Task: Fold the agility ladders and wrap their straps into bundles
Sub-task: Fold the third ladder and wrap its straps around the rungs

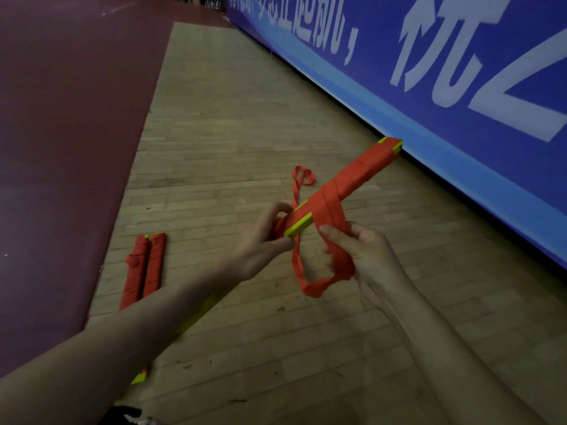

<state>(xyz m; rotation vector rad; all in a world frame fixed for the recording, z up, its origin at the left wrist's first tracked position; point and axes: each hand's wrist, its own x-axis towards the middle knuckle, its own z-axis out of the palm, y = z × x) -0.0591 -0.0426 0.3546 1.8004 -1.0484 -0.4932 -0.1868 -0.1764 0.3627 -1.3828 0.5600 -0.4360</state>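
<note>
A folded agility ladder (352, 176) is being held above the wooden floor (230, 118) near the centre of the view, its stacked yellow slats lying along a line from seven o'clock to one o'clock. Its far half is being covered by turns of red strap (316, 285), and the far tip is showing close to the foot of the blue banner (429, 87) (whether it is touching cannot be told). The ladder is being gripped near its middle by the left hand (260, 240), with the fingers curled round the slats. At three o'clock from that hand, a loose loop of the strap is being pinched by the right hand (368, 259), fingers and thumb closed on the band; the loop is hanging toward six o'clock below both hands. At twelve o'clock of the left hand, a free end (303, 176) is curling into a small ring. Two wrapped bundles (144, 268) are lying side by side on the floor at nine o'clock of the hands, beside the maroon surface (61, 118).
</note>
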